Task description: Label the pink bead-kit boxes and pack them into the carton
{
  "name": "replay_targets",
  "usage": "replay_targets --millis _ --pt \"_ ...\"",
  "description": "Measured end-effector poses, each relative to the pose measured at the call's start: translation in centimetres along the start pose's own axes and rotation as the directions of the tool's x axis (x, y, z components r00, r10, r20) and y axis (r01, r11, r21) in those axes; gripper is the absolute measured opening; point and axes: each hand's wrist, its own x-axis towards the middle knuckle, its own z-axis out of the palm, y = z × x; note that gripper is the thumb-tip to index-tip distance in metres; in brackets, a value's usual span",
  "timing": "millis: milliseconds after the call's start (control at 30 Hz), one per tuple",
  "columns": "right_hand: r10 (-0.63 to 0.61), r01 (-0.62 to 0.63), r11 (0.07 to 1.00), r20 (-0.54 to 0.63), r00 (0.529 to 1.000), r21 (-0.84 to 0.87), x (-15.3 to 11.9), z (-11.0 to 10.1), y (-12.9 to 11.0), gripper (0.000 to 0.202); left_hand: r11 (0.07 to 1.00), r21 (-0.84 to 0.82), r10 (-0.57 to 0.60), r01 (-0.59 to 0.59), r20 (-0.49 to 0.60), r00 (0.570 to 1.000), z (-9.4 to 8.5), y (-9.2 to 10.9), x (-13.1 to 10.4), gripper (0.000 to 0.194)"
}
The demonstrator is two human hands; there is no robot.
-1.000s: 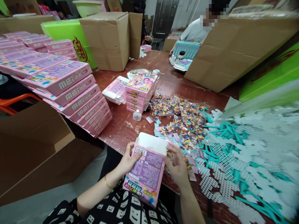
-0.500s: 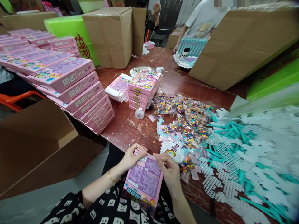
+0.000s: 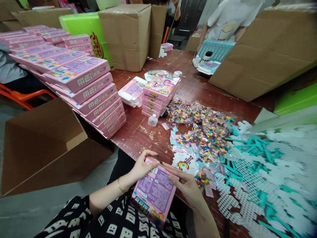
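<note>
Fingers on the left hand (image 3: pixel 143 169) and right hand (image 3: pixel 187 185) are pinching the far end of a pink box (image 3: pixel 155 191), so the rest of it sits between them and the lap. Clear bags (image 3: pixel 210 125) on the table (image 3: pixel 137 135) hold multicoloured beads; the open carton's (image 3: pixel 61 170) pretty shadowy inside.

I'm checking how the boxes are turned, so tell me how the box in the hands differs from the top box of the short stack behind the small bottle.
The held box shows a purple, text-covered face; the top box shows a colourful picture face. The held box is tilted between the left hand and right hand; the top box lies flat on its stack. Both have pink sides.
</note>
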Motion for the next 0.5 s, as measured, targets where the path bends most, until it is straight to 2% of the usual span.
replay_targets --millis 67,133,200,267,300,367,433,500 --pt "0.021 -0.018 0.999 -0.083 0.996 0.035 0.3 -0.6 0.4 0.040 0.989 -0.141 -0.058 0.050 -0.048 0.997 -0.3 -0.2 0.5 0.050" --pt "0.077 -0.045 0.991 -0.265 0.961 0.128 1.3 -1.7 0.9 0.047 0.965 -0.258 -0.093 0.049 -0.163 0.982 -1.2 -0.1 1.2 0.053" --pt "0.122 -0.014 0.971 -0.444 0.887 0.238 3.4 -2.8 0.8 0.051 0.955 -0.289 -0.042 -0.057 -0.325 0.945 -2.8 0.5 1.9 0.051" --pt "0.107 0.062 0.953 -0.522 0.846 0.295 6.8 -3.0 -0.7 0.049 0.947 -0.230 0.089 -0.225 -0.483 0.871 -4.9 1.5 2.2 0.046" --pt "0.078 0.100 0.947 -0.520 0.851 0.306 8.8 -2.4 -2.1 0.048 0.936 -0.181 0.161 -0.303 -0.547 0.822 -6.0 2.1 2.2 0.043" --pt "-0.009 0.165 0.937 -0.450 0.893 0.309 12.8 0.0 -6.1 0.049 0.907 -0.082 0.275 -0.413 -0.628 0.728 -7.8 3.2 1.7 0.038" --pt "-0.125 0.237 0.920 -0.340 0.932 0.312 16.4 3.7 -11.2 0.050 0.880 0.005 0.363 -0.475 -0.654 0.664 -9.1 4.1 1.0 0.033" --pt "-0.220 0.286 0.901 -0.225 0.949 0.327 19.2 7.2 -15.9 0.049 0.850 0.096 0.447 -0.518 -0.652 0.613 -10.0 4.5 0.2 0.028"
